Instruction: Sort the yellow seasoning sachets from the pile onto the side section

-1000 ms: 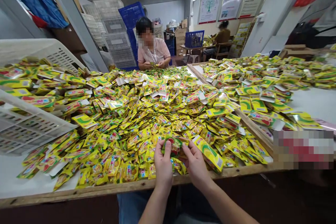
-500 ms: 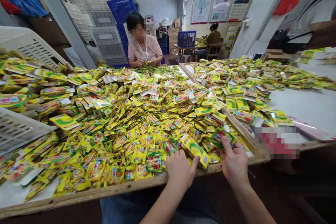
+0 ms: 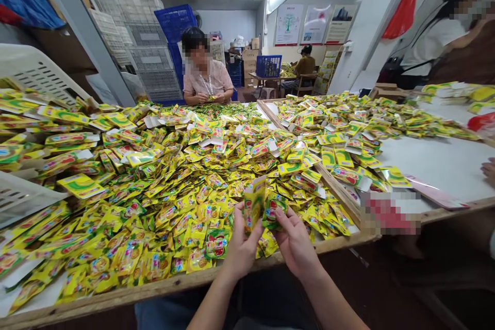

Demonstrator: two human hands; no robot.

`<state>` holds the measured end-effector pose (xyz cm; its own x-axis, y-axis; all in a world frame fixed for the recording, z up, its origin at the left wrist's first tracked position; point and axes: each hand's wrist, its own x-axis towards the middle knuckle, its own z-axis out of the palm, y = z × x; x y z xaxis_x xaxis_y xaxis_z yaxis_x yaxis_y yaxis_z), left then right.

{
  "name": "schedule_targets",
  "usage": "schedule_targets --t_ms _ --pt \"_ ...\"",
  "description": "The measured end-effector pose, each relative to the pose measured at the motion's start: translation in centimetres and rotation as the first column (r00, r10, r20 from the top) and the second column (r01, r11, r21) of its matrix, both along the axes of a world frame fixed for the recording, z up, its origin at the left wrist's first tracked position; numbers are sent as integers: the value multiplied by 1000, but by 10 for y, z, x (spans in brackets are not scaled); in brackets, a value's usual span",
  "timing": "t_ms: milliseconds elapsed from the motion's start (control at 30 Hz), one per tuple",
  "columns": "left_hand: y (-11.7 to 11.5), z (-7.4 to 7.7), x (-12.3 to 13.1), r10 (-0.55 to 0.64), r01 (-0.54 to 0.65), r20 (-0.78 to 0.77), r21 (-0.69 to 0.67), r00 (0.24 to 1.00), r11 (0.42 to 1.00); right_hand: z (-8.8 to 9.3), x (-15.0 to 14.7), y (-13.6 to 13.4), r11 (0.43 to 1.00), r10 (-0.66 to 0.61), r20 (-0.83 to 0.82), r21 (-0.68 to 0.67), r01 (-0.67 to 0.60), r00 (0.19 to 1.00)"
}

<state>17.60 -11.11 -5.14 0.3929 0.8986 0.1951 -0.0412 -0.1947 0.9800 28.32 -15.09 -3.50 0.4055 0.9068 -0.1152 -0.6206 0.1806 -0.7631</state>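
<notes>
My left hand is closed around a small yellow carton, which stands upright above the front of the heap with its white flap at the top. Just to the right, my right hand pinches a green sachet with a red fruit picture; whether there is more than one is hard to tell. The sachet is close beside the carton. A loose green sachet lies left of my hands, among many yellow sachets near the table edge.
Flattened-looking yellow cartons lie mixed over the heap. White plastic baskets stand at the left. A wooden divider separates the right-hand section, where a pink flat object lies. A person sits opposite, handling sachets.
My left hand has lifted the carton off the heap and turned it upright. My right hand has moved left with the green sachet, bringing it beside the carton. The view has shifted slightly.
</notes>
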Motion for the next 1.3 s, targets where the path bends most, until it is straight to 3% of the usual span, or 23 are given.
schedule_targets --t_ms 100,167,267,367,433,533,633,667,733,800,867,900,1000,1100,1300 --pt "2 0 -33 181 -162 -120 154 976 975 5 4 5 1000 -20 119 27 16 993" --pt "2 -3 -52 350 -246 -268 355 897 902 8 11 8 987 -159 278 48 151 947" --pt "1 -6 -70 519 -234 -374 591 768 772 20 13 11 959 -282 503 155 236 817" --pt "-2 -5 -72 616 -238 -330 714 715 658 37 1 13 943 -303 649 311 120 698" --pt "-4 -3 -70 674 -271 -276 763 685 587 47 -7 15 939 -283 785 344 -7 551" --pt "-5 -3 -69 713 -285 -220 809 666 515 56 -8 17 960 -180 944 231 -162 277" --pt "-6 -8 -72 697 -243 -221 830 682 502 60 0 21 953 3 989 42 -299 148" --pt "-6 -10 -72 688 -235 -225 830 690 506 59 2 22 943 57 989 -8 -332 139" --pt "-7 -12 -72 674 -241 -218 820 706 519 56 3 25 943 100 974 -26 -331 206" --pt "-7 -12 -72 667 -274 -185 808 722 521 50 -1 27 965 29 944 60 -257 328" --pt "-7 -11 -72 663 -301 -154 801 733 518 42 -8 29 964 -131 916 207 -168 379" --pt "-8 -10 -72 662 -308 -148 797 735 520 39 -11 29 949 -223 908 286 -136 354" --pt "-8 -8 -72 664 -328 -148 778 733 536 29 -20 27 890 -412 895 435 -135 167" --pt "-9 -6 -72 684 -363 -149 757 714 544 21 -29 22 907 -342 936 351 -231 79" --pt "-8 -4 -72 684 -359 -215 722 697 592 9 -44 19 979 -103 969 139 -150 225"
